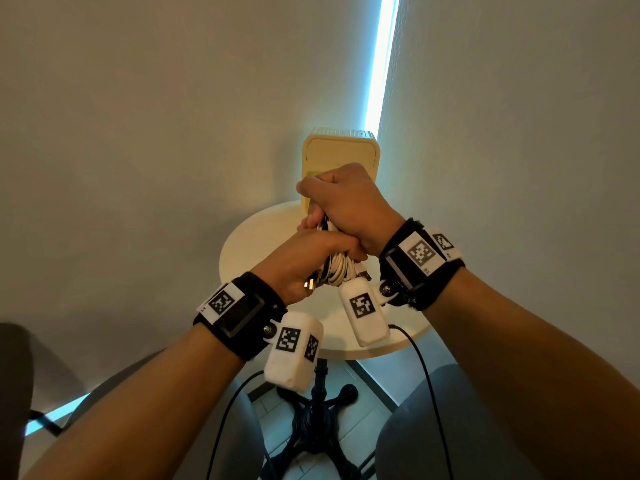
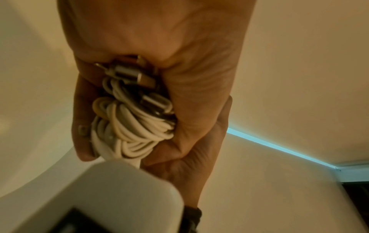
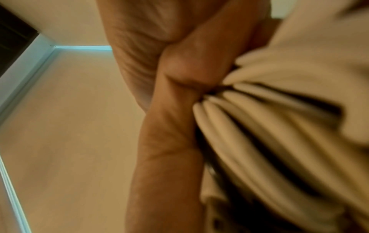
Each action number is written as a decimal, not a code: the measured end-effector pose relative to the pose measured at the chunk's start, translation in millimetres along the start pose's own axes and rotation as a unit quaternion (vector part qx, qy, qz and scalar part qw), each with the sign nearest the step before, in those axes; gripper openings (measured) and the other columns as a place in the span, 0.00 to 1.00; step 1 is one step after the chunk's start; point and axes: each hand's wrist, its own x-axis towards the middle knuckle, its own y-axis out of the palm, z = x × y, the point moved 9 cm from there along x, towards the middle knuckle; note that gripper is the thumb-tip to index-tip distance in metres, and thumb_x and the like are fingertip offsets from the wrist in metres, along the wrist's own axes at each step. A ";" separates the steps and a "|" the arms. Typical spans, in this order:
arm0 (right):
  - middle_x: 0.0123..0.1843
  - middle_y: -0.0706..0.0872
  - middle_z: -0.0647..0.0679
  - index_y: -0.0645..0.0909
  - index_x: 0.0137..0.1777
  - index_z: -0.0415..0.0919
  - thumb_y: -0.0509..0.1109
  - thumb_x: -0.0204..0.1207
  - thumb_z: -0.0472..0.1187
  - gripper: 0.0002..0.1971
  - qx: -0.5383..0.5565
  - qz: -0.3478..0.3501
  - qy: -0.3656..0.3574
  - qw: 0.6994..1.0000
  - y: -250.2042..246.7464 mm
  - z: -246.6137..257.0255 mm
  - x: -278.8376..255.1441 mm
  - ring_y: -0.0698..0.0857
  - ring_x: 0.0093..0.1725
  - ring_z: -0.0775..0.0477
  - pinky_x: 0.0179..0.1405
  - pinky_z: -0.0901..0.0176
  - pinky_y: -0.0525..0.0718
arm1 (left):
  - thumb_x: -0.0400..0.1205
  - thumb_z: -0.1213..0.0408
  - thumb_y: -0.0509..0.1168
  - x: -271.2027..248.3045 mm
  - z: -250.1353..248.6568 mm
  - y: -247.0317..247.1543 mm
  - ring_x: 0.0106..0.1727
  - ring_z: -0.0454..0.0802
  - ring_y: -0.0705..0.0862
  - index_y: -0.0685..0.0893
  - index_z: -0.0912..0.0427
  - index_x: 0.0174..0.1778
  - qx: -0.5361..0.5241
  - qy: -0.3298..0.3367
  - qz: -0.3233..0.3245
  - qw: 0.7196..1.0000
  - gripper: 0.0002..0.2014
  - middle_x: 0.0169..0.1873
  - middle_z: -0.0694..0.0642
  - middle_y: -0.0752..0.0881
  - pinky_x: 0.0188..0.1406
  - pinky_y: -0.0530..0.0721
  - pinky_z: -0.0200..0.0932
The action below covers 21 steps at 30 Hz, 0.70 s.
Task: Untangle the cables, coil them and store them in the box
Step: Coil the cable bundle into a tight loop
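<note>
Two hands meet above my round table (image 1: 256, 244), just before the yellow box (image 1: 341, 157). My right hand (image 1: 349, 202) clenches the upper end of the white cables (image 1: 337, 270); my left hand (image 1: 304, 261) wraps the coil's lower end, metal plugs (image 2: 129, 72) seemingly tucked against its palm.

The cables (image 1: 335, 268) form one bundle of white coiled loops with a few dark strands and metal-tipped plugs (image 2: 137, 74) poking out at one end, held above the table. Behind it stands the yellow box (image 1: 341, 157), apparently open towards the camera.
</note>
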 end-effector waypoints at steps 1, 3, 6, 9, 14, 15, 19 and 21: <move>0.23 0.88 0.42 0.84 0.26 0.29 0.70 0.83 0.35 0.22 0.001 -0.002 0.001 1.000 0.3 -2.1 -0.6 0.92 0.40 0.28 0.57 0.36 0.93 | 0.70 0.81 0.70 1.3 1.4 -1.0 0.32 0.53 0.86 0.85 0.66 0.39 0.002 0.001 -0.001 1.000 0.08 0.33 0.62 0.85 0.32 0.86 0.43; 0.26 0.89 0.41 0.86 0.25 0.32 0.71 0.85 0.40 0.25 -0.001 -0.004 -0.010 1.000 0.3 -3.0 -1.9 0.93 0.40 0.29 0.58 0.37 0.92 | 0.74 0.84 0.68 3.8 1.8 -3.1 0.32 0.54 0.88 0.85 0.68 0.42 0.003 0.005 -0.002 1.000 0.09 0.34 0.63 0.85 0.31 0.87 0.43; 0.35 0.94 0.39 0.92 0.35 0.32 0.65 0.91 0.55 0.31 0.012 0.001 -0.020 1.000 -5.5 0.0 -2.0 0.94 0.43 0.34 0.59 0.43 0.92 | 0.78 0.85 0.68 6.7 -3.0 -2.5 0.37 0.58 0.89 0.86 0.68 0.47 -0.019 0.014 0.005 1.000 0.10 0.37 0.65 0.86 0.39 0.92 0.50; 0.48 0.97 0.45 0.95 0.50 0.40 0.55 0.90 0.66 0.35 0.051 -0.021 -0.002 0.998 -21.8 -4.2 -0.8 0.96 0.51 0.43 0.65 0.43 0.90 | 0.82 0.82 0.67 11.8 -5.8 -4.5 0.47 0.65 0.91 0.88 0.66 0.54 -0.092 0.006 0.002 0.996 0.10 0.48 0.69 0.88 0.57 0.92 0.63; 0.53 0.96 0.50 0.92 0.59 0.50 0.55 0.84 0.75 0.33 0.061 -0.080 0.028 0.995 -19.8 -37.6 -10.8 0.94 0.56 0.51 0.69 0.41 0.88 | 0.90 0.67 0.65 20.7 1.8 -2.6 0.61 0.61 0.89 0.86 0.62 0.67 -0.183 0.007 -0.056 0.982 0.11 0.60 0.68 0.89 0.66 0.87 0.59; 0.52 0.96 0.50 0.91 0.58 0.51 0.56 0.83 0.75 0.33 0.073 -0.097 0.022 0.992 -20.4 -41.7 -12.9 0.94 0.56 0.50 0.69 0.40 0.88 | 0.91 0.64 0.65 22.7 6.2 -0.4 0.62 0.59 0.90 0.87 0.61 0.69 -0.194 0.008 -0.068 0.979 0.13 0.61 0.66 0.91 0.65 0.88 0.58; 0.49 0.95 0.47 0.90 0.54 0.48 0.57 0.91 0.62 0.24 0.088 -0.137 0.018 0.987 -28.6 -51.7 -19.5 0.94 0.52 0.48 0.65 0.38 0.90 | 0.88 0.68 0.68 27.6 18.0 1.3 0.59 0.61 0.91 0.89 0.63 0.65 -0.194 0.024 -0.128 0.972 0.11 0.60 0.71 0.91 0.59 0.88 0.58; 0.48 0.94 0.44 0.89 0.53 0.46 0.57 0.93 0.57 0.22 0.097 -0.147 0.010 0.984 -33.2 -54.8 -21.5 0.94 0.51 0.44 0.63 0.37 0.90 | 0.87 0.72 0.68 30.0 18.7 1.2 0.56 0.63 0.90 0.90 0.63 0.61 -0.177 0.030 -0.145 0.973 0.09 0.55 0.73 0.90 0.52 0.88 0.55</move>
